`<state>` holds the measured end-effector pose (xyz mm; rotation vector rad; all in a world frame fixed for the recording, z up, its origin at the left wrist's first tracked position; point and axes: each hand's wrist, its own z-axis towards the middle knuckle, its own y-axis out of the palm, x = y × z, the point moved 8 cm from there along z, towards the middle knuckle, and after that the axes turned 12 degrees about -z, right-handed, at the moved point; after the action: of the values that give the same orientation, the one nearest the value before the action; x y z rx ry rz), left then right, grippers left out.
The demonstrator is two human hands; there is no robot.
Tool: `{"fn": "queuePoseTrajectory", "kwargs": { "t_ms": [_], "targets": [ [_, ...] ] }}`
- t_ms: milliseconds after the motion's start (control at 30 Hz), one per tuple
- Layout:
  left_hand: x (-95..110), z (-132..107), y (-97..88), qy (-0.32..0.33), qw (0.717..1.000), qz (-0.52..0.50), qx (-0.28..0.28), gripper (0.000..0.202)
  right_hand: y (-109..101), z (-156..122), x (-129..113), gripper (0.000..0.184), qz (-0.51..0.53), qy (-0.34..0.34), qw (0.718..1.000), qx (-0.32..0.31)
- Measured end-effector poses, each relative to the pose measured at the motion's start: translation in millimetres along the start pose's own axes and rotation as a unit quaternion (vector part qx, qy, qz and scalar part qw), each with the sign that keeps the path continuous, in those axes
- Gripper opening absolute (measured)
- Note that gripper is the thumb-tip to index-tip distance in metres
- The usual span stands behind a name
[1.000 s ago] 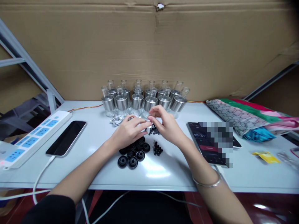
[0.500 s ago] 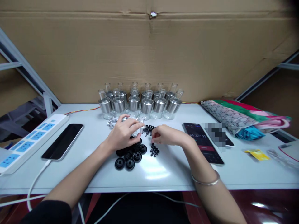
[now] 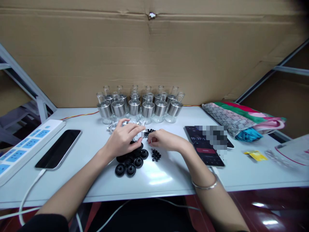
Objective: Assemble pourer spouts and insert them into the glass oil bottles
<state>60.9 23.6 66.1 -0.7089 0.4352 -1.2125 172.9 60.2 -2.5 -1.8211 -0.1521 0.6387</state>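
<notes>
My left hand (image 3: 126,138) pinches a small shiny metal piece (image 3: 144,132) between thumb and fingers, above the black parts. Close by on the right, my right hand (image 3: 164,140) has its fingertips pressed together; whatever they hold is too small to make out. Just below those fingertips lies a cluster of tiny black pieces (image 3: 156,155). Round black knob-like parts (image 3: 130,169) are heaped under and in front of my left hand. Behind it sits a pile of silvery-white fittings (image 3: 111,126), partly covered by the hand. More small black parts (image 3: 151,130) show between the hands.
Several glass bottles with metal bands (image 3: 148,110) stand in rows along the cardboard wall (image 3: 135,51). A phone (image 3: 59,149) and power strip (image 3: 29,148) lie left. To the right are a phone with a timer (image 3: 205,146), a folded umbrella (image 3: 231,120) and a yellow packet (image 3: 257,156).
My right hand has moved from the tiny black pieces slightly left and away from me, closer to the metal piece. My left hand keeps its hold. The whole view has shifted a little.
</notes>
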Motion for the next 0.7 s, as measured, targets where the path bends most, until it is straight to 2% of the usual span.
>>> {"fn": "queuePoseTrajectory", "kwargs": {
  "t_ms": [167, 367, 500, 600, 700],
  "targets": [
    [2, 1, -0.7, 0.001, 1.000, 0.000, -0.002, 0.025, 1, 1, 3, 0.018, -0.016, 0.008, 1.000, 0.010],
    [1, 1, -1.7, -0.002, 1.000, -0.001, 0.000, 0.025, -18, 0, 3, 0.015, -0.014, 0.006, 0.993, 0.118],
    [1, 0, -1.2, -0.001, 1.000, 0.001, -0.001, 0.024, -27, -1, -1, 0.012, 0.120, -0.014, 0.979, 0.163],
    [2, 0, 0.0, -0.003, 1.000, -0.002, -0.007, 0.025, -34, -2, -7, 0.011, 0.222, -0.052, 0.952, 0.202],
    [3, 0, 0.4, -0.002, 1.000, -0.008, -0.006, 0.025, -41, -4, -9, 0.010, 0.274, -0.062, 0.927, 0.249]
  ]
}}
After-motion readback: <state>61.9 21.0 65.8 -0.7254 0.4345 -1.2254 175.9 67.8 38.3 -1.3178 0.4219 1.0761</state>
